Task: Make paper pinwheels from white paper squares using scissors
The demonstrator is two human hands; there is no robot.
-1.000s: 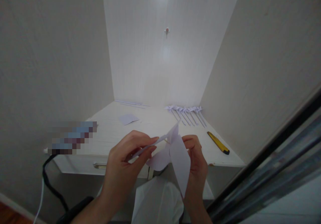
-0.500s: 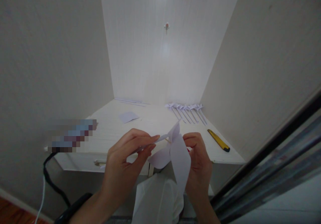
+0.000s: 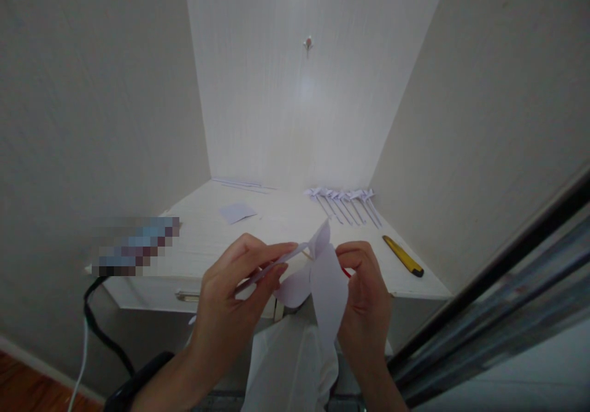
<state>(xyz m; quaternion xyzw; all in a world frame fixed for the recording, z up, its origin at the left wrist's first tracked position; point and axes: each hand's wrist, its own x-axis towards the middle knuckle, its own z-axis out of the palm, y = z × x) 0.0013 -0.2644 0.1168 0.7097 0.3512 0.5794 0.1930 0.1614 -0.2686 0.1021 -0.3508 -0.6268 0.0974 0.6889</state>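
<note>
Between my hands is a white paper pinwheel (image 3: pixel 329 292), its folded blades spread around a thin tan pin (image 3: pixel 306 254) at the centre. My left hand (image 3: pixel 237 280) is closed, pinching a strip or blade of the paper between thumb and fingers. My right hand (image 3: pixel 366 292) curls closed just behind the large right blade. A thin red object (image 3: pixel 346 272) peeks out at its fingers; the rest of it is hidden, so I cannot tell its kind.
Several finished paper pinwheels on sticks (image 3: pixel 343 206) lie at the back right of the white table (image 3: pixel 193 240). A yellow utility knife (image 3: pixel 403 256) is near the right edge. Paper sticks (image 3: pixel 237 183) and a paper square (image 3: pixel 237 212) lie back left. Blurred item (image 3: pixel 138 246) at left.
My left fingers have shifted slightly along the paper. A little more of the red object shows beside my right hand. The camera view has moved slightly.
</note>
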